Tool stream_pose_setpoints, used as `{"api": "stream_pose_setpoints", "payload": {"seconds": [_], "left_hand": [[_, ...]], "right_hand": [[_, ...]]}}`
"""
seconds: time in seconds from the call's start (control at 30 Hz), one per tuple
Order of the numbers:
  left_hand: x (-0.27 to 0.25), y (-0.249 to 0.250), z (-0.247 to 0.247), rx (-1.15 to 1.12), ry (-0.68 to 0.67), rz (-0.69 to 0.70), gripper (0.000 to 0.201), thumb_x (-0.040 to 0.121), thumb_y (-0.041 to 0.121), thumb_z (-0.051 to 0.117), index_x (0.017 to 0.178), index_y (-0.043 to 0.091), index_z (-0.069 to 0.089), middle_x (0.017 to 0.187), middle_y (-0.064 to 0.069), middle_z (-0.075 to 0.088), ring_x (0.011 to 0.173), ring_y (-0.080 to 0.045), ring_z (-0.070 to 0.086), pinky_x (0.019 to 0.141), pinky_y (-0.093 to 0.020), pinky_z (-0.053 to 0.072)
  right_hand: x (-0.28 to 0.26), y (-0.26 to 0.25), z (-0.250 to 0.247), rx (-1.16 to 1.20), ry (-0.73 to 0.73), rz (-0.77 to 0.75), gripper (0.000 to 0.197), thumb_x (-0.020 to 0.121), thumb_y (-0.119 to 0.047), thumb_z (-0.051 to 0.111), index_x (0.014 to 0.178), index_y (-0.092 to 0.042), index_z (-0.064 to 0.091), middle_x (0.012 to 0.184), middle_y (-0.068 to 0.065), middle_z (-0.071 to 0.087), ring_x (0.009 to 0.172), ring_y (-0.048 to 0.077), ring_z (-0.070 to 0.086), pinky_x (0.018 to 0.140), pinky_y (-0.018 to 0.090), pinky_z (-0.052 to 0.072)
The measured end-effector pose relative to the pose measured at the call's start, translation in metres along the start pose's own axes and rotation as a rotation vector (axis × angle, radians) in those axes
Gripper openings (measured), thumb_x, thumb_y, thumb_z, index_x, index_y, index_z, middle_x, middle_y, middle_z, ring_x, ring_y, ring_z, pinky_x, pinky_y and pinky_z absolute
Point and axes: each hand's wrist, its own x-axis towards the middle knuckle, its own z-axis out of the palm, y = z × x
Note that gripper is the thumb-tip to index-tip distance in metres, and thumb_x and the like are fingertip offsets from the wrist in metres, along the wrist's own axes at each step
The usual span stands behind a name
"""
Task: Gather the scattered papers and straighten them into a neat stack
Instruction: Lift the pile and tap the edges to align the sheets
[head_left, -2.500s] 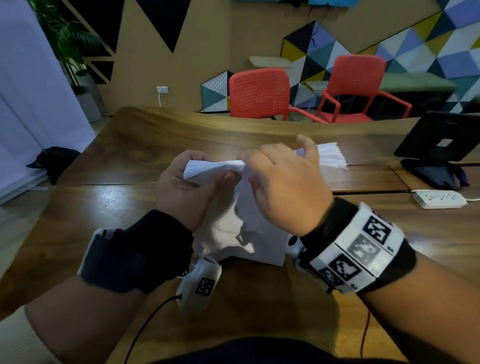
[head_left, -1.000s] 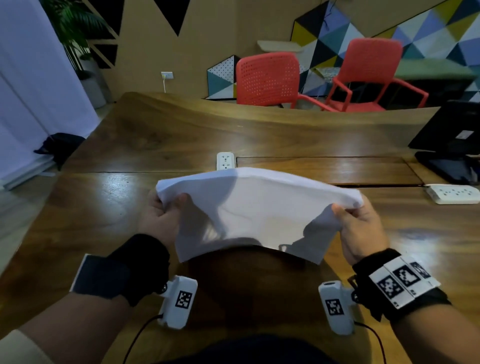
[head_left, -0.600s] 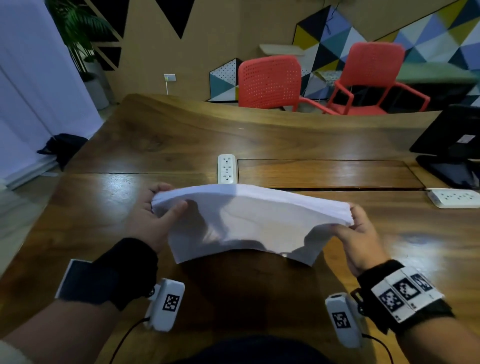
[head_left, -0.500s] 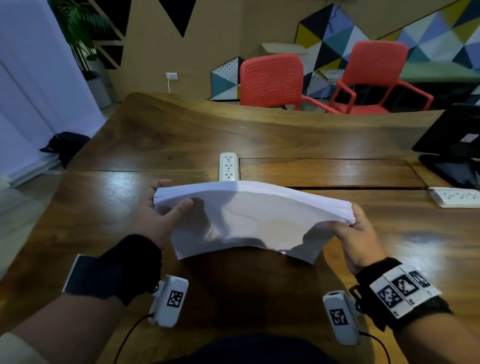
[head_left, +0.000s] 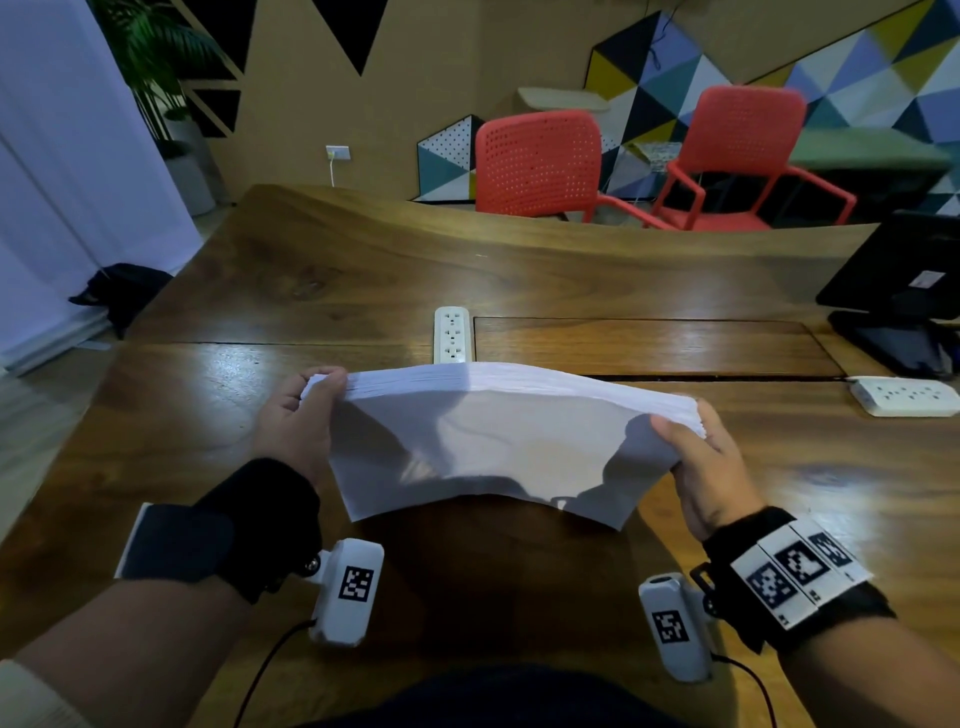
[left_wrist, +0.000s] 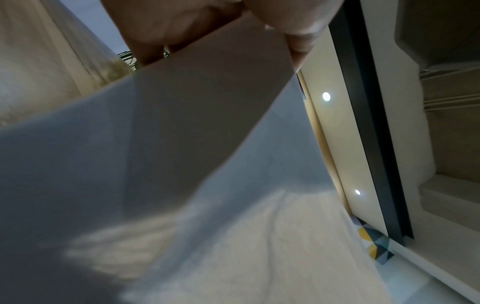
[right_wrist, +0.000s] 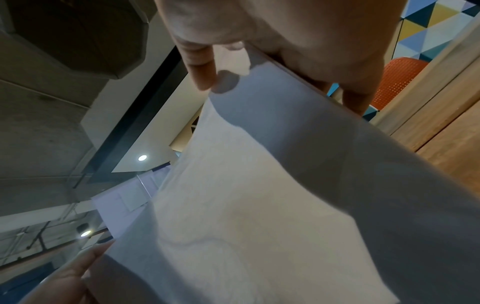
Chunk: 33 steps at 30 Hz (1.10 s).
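A: State of each grip?
B: Left hand (head_left: 298, 422) and right hand (head_left: 698, 462) each pinch one end of the paper stack (head_left: 498, 441).

A: Orientation?
B: Long axis left-to-right at frame centre, held above the tabletop (head_left: 519, 582); lower edge hangs toward it, ready for tapping square.

1 paper stack (head_left: 493, 441), 2 hands, 2 power strips, 2 red chairs, 1 monitor (head_left: 904, 270).
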Motion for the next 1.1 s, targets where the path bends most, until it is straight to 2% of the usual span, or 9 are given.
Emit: {"api": "stream_pose_setpoints", "payload": {"seconds": [0.07,0.17,0.23,0.37,0.53,0.73,0.9,1.0,1.1], "left_hand": [[0.002,-0.002,0.000,-0.020,0.015,-0.002,0.016,0.078,0.027,0.063,0.064,0.021,0.059,0.043,0.013,0.059,0.047,0.000,0.053,0.045,-0.012,0.042],[0.004,-0.005,-0.002,0.051,-0.006,0.006,0.020,0.075,0.035,0.061,0.063,0.019,0.060,0.047,0.008,0.058,0.048,-0.002,0.053,0.048,-0.016,0.042],[0.005,-0.005,-0.004,0.077,-0.021,-0.001,0.023,0.068,0.040,0.056,0.062,0.018,0.060,0.054,0.002,0.055,0.053,-0.007,0.051,0.050,-0.019,0.042],[0.005,-0.003,-0.003,0.077,-0.038,0.003,0.021,0.068,0.038,0.055,0.061,0.018,0.059,0.052,0.004,0.054,0.043,0.002,0.049,0.041,-0.009,0.038],[0.005,-0.002,-0.002,0.095,-0.023,0.003,0.021,0.066,0.039,0.054,0.062,0.019,0.058,0.061,-0.001,0.049,0.057,-0.010,0.046,0.044,-0.013,0.038],[0.005,-0.004,-0.003,0.083,-0.032,-0.001,0.022,0.067,0.039,0.053,0.059,0.018,0.059,0.057,0.001,0.051,0.051,-0.005,0.049,0.052,-0.023,0.038],[0.002,-0.004,-0.006,-0.022,-0.127,0.020,0.034,0.065,0.055,0.058,0.059,0.023,0.067,0.046,0.012,0.064,0.045,0.003,0.057,0.046,-0.011,0.044],[-0.004,-0.005,-0.008,0.010,-0.199,0.112,0.077,0.032,0.084,0.064,0.077,0.022,0.061,0.054,0.018,0.068,0.053,0.006,0.061,0.051,-0.009,0.047],[-0.007,-0.008,-0.006,-0.038,-0.214,0.108,0.082,0.017,0.081,0.070,0.075,0.023,0.061,0.054,0.018,0.069,0.053,0.005,0.063,0.051,-0.010,0.049]], "right_hand": [[0.000,-0.002,0.001,0.025,-0.014,0.031,0.130,0.032,-0.069,0.079,0.138,-0.008,0.036,0.138,0.018,0.047,0.127,0.024,0.047,0.108,0.046,0.034],[-0.002,-0.009,0.007,0.017,-0.035,-0.001,0.081,0.042,-0.074,0.069,0.100,-0.019,0.056,0.105,0.009,0.060,0.098,0.017,0.060,0.092,0.038,0.042],[-0.002,-0.009,0.009,0.003,-0.008,0.007,0.087,0.031,-0.084,0.064,0.095,-0.025,0.055,0.115,0.014,0.058,0.111,0.025,0.053,0.101,0.044,0.039],[0.001,-0.007,0.011,-0.051,0.045,0.024,0.113,0.039,-0.085,0.061,0.127,-0.016,0.048,0.141,0.018,0.044,0.133,0.032,0.039,0.111,0.054,0.028],[0.002,-0.011,0.012,-0.074,0.065,0.009,0.044,0.077,-0.061,0.048,0.102,-0.026,0.055,0.131,0.016,0.050,0.129,0.031,0.041,0.111,0.052,0.029],[0.002,-0.008,0.007,0.102,0.133,0.127,0.145,0.020,-0.088,0.062,0.139,-0.009,0.039,0.136,0.014,0.052,0.128,0.025,0.047,0.113,0.045,0.029],[0.005,-0.003,0.006,0.106,0.180,0.174,0.150,0.022,-0.094,0.056,0.144,-0.010,0.033,0.145,0.014,0.043,0.134,0.025,0.040,0.115,0.046,0.025],[0.009,0.000,0.007,0.116,0.220,0.214,0.153,0.020,-0.094,0.055,0.146,-0.012,0.028,0.152,0.011,0.034,0.140,0.024,0.031,0.117,0.047,0.021],[0.005,-0.009,0.014,0.093,0.185,0.206,0.138,0.034,-0.093,0.054,0.144,-0.011,0.033,0.145,0.013,0.044,0.134,0.025,0.040,0.115,0.046,0.027]]}}
